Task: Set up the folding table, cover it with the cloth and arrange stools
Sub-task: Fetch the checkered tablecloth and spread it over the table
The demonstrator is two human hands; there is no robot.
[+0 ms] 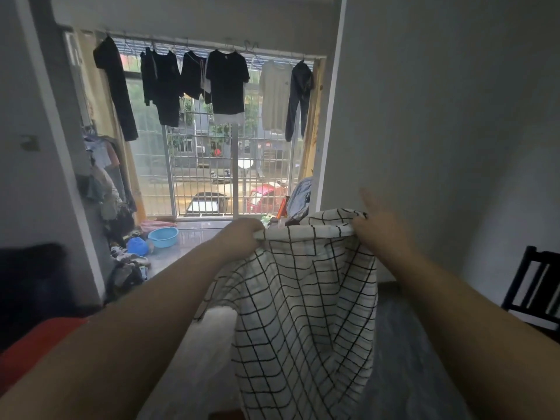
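A white cloth (306, 298) with a black grid pattern hangs in front of me, held up by its top edge at chest height. My left hand (242, 233) grips the top edge at the left, fingers curled round the fabric. My right hand (377, 221) pinches the top edge at the right, with some fingers sticking up and blurred. Below the cloth a pale white surface (206, 344) shows, possibly the table top; I cannot tell for sure. No stool is clearly visible.
A dark wooden chair (533, 283) stands at the right by the white wall. Ahead is a barred window with clothes (227, 83) hanging on a line. A blue basin (163, 237) and piles of clothes and shoes lie on the floor at the left.
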